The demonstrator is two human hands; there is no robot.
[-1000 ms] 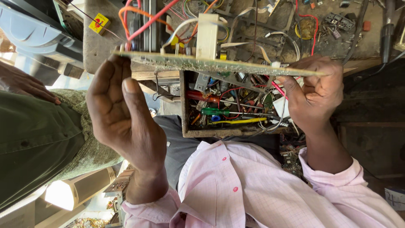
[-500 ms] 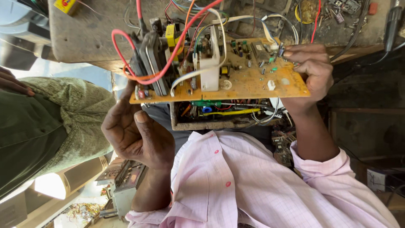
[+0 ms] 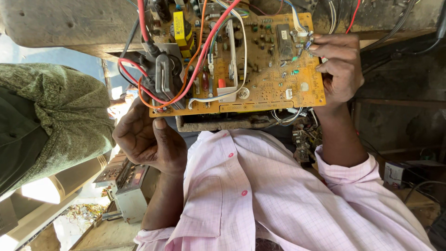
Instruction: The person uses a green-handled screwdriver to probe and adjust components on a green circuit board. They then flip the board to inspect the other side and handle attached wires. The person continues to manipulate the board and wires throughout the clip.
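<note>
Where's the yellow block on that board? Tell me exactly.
Head view: the yellow block sits at the upper left of the circuit board, just above the dark bulky part, on the left hand side.

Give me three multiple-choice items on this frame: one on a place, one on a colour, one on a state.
1. Where is the left hand?
A. Under the board's corner near the red wires
B. Flat on the shirt
C. On the grey box below

2. What colour is the board's face?
A. Green
B. Yellow-orange
C. Blue

3. How is the board held?
A. Lying alone on the bench
B. By one hand only
C. By both hands

Answers:
1. A: the left hand cups the board below the red wires, with the thumb at its edge.
2. B: the component side shows yellow-orange.
3. C: the right hand grips the opposite edge while the left supports its corner.
</note>
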